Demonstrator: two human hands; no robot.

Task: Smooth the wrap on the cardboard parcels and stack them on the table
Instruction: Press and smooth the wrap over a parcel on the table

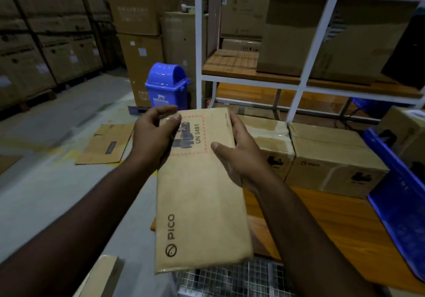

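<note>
Ahead and to the right, the wooden table is seen, with two wrapped PICO parcels standing side by side on its far part, touching each other. To reach them, the held thing must be carried forward and rightward, so the right hand is judged to be the nearer one to the stack. Between the table and the body, the flat cardboard parcel is held in the air, clear of every surface. Its long axis runs away from the body, slightly tilted; the end with the UN 3481 label points forward, and the PICO logo end points back toward the person. The far half is gripped from both sides: the left hand is closed on the left edge, the right hand on the right edge, thumbs lying on the upper face.
</note>
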